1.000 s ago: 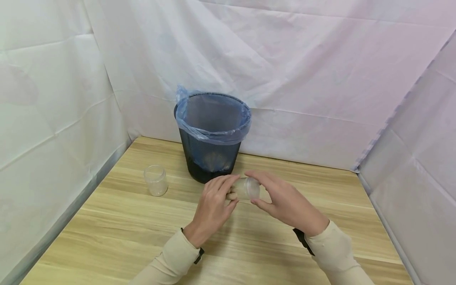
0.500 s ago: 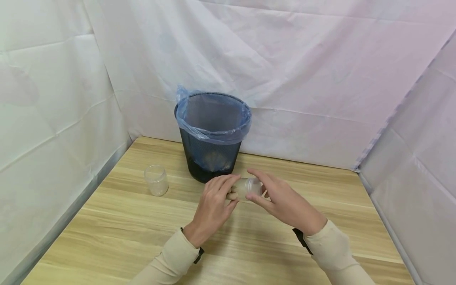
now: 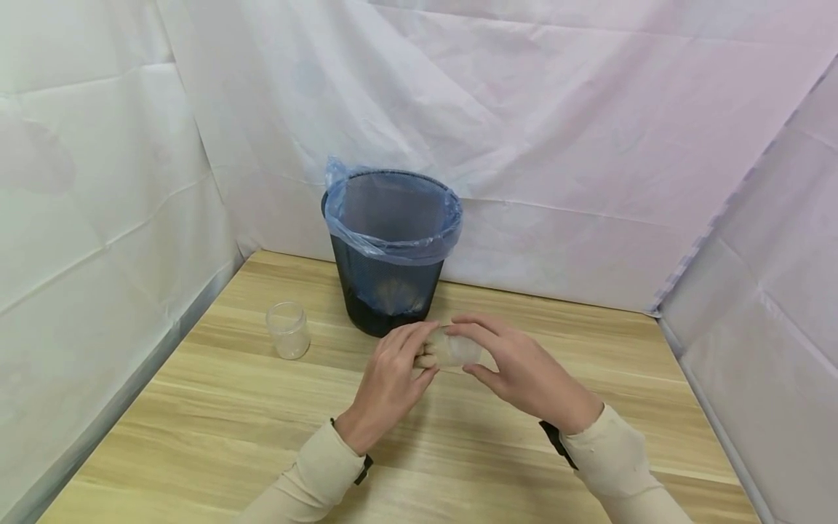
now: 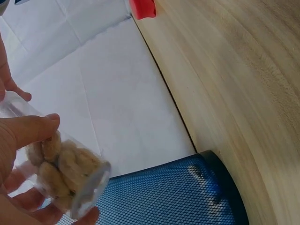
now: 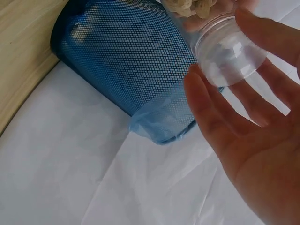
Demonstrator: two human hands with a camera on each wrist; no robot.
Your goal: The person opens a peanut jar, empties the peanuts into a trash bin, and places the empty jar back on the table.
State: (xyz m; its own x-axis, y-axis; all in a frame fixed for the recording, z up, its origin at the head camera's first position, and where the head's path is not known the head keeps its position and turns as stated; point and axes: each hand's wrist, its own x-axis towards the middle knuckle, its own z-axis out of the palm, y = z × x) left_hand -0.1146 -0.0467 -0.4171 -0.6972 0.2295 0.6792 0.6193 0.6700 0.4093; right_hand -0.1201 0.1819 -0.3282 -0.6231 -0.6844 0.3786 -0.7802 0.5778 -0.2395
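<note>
A clear plastic jar (image 3: 441, 351) lies sideways between both hands above the table. Inside it are several tan, knobbly pieces (image 4: 65, 168) that look like peanuts in their shells. My left hand (image 3: 389, 375) holds the jar's base end, thumb on one side and fingers wrapped round the other. At the other end, my right hand (image 3: 530, 371) has its thumb and fingers curled round the clear lid (image 5: 234, 56). The thumb touches the lid's rim in the right wrist view. Part of the jar is hidden behind the fingers.
Behind the hands stands a black mesh bin (image 3: 386, 284) with a blue bag (image 3: 393, 251) over its rim. An uncovered clear jar (image 3: 288, 338) stands left on the wooden table (image 3: 216, 422). A red object (image 4: 143, 8) shows in the left wrist view. White sheets surround the table.
My right hand's fingers have shifted round the lid: the thumb moved back while the fingers came forward over it. The left hand and the jar stay nearly in place.
</note>
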